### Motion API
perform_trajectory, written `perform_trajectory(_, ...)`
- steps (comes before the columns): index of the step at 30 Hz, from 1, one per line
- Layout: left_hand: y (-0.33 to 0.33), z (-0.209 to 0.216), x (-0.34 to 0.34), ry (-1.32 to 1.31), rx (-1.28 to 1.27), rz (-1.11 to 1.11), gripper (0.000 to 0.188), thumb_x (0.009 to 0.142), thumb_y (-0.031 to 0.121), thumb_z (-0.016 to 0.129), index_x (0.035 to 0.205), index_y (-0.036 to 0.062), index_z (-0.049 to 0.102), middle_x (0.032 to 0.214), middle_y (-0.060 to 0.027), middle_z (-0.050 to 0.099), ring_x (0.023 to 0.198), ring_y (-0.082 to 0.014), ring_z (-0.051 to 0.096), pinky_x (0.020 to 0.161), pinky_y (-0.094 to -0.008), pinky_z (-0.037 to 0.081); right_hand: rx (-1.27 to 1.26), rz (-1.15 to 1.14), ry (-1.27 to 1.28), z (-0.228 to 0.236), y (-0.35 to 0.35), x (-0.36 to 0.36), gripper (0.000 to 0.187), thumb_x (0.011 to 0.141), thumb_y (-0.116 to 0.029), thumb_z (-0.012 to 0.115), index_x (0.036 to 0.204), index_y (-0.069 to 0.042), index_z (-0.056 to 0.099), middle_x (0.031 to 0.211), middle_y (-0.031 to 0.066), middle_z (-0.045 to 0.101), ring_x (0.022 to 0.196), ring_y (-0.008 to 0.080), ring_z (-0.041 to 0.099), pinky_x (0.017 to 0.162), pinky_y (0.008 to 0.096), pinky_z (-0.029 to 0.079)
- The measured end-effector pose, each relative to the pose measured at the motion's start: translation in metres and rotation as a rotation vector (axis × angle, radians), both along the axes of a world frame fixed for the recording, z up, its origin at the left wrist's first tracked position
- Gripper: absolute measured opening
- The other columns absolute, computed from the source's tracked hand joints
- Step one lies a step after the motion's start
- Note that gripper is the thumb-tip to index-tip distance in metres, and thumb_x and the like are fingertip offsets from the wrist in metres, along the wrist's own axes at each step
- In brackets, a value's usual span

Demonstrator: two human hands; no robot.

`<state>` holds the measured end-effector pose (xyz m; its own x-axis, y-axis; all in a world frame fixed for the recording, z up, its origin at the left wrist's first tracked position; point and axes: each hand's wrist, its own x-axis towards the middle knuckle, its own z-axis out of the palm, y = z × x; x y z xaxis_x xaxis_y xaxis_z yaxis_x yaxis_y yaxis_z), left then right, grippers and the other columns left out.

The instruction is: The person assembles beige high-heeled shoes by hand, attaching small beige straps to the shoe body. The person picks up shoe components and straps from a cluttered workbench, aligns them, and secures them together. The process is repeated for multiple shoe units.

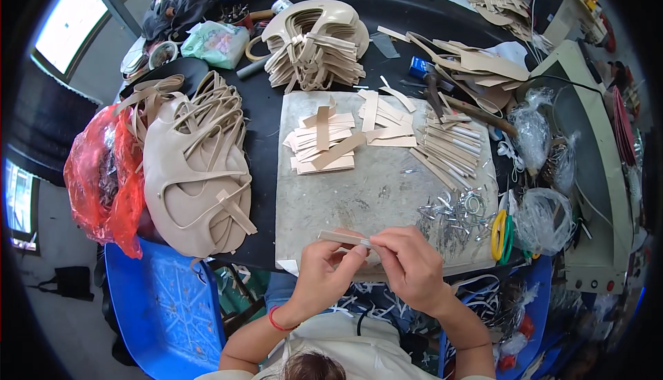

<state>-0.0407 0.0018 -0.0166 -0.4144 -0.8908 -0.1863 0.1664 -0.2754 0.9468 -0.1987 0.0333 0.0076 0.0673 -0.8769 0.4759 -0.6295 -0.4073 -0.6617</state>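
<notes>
Holding a slim beige strip [338,237] out over the near edge of a worn grey slab, the person has it lying almost level, its left end poking free past the fingers. Left hand [323,267] has its grip closed on the strip, thumb stretched up and rightward along the near side, the other fingers curled behind and beneath. Right hand [413,264] pinches the other end, thumb and forefinger drawn together, knuckles bent and turned upward, so that grip is closed on the strip too. A pale bit shows where the fingertips nearly meet, too small for me to make out.

Both forearms rise from below and lean inward, elbows wide, wrists well apart, a red band [276,319] round the left one. Just beyond the hands, on the slab [345,204], loose metal bits [445,215] lie to the right, with yellow-handled scissors [497,235] near its edge. Farther up sit a stack of beige strips [323,141] and a row of narrow pieces with whitish ends [452,150]. Left of the slab, curved beige panels [185,204] are heaped on the black counter [264,173], beside a red plastic bag [103,186].
</notes>
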Motion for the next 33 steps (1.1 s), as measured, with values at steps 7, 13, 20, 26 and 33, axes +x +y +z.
perform_trajectory(7,-0.003,0.025,0.009,-0.544,-0.688,-0.038,0.002,0.077,0.001,0.063,0.079,-0.0003,0.063,0.069,-0.0086,0.057,0.064,-0.0153,0.061,0.054,-0.0276,0.048,-0.02,0.207,0.324,0.013,-0.005,-0.008,0.027,0.066,-0.002,0.067,0.092,-0.001,0.06,0.088,0.0095,0.059,0.076,0.0253,0.057,0.066,0.0316,0.044)
perform_trajectory(13,0.006,0.022,0.009,-0.367,-0.473,0.024,0.002,0.076,-0.001,0.063,0.078,0.0003,0.063,0.071,-0.0086,0.058,0.062,-0.0153,0.06,0.054,-0.0276,0.048,0.044,0.072,-0.143,-0.011,0.002,0.008,0.019,0.065,0.003,0.067,0.082,-0.001,0.059,0.079,0.0098,0.058,0.067,0.0256,0.057,0.058,0.0328,0.045)
perform_trajectory(20,-0.009,0.021,0.049,-0.034,-0.153,0.28,0.005,0.083,-0.001,0.055,0.084,-0.0032,0.059,0.083,-0.008,0.06,0.068,-0.0115,0.058,0.064,-0.0256,0.05,0.435,0.091,0.034,-0.003,0.023,-0.008,0.015,0.07,0.005,0.064,0.083,0.0,0.06,0.082,0.0127,0.06,0.074,0.0282,0.058,0.067,0.0356,0.049)
perform_trajectory(26,-0.014,0.019,0.05,0.024,0.041,0.212,0.013,0.089,0.0,0.047,0.097,-0.0063,0.056,0.091,-0.0122,0.062,0.081,-0.0179,0.064,0.075,-0.0309,0.055,0.084,-0.099,0.437,0.003,-0.01,-0.046,0.021,0.073,0.001,0.06,0.094,0.0,0.059,0.09,0.0117,0.058,0.085,0.0294,0.057,0.075,0.0363,0.047)
perform_trajectory(33,-0.001,0.01,0.032,-0.045,0.001,0.064,0.017,0.094,0.005,0.042,0.105,-0.0049,0.051,0.098,-0.0145,0.061,0.09,-0.0239,0.065,0.079,-0.0347,0.057,-0.027,-0.086,1.118,-0.031,-0.073,-0.065,0.012,0.07,-0.005,0.057,0.08,-0.001,0.057,0.075,0.0081,0.052,0.075,0.0231,0.054,0.071,0.0347,0.045)
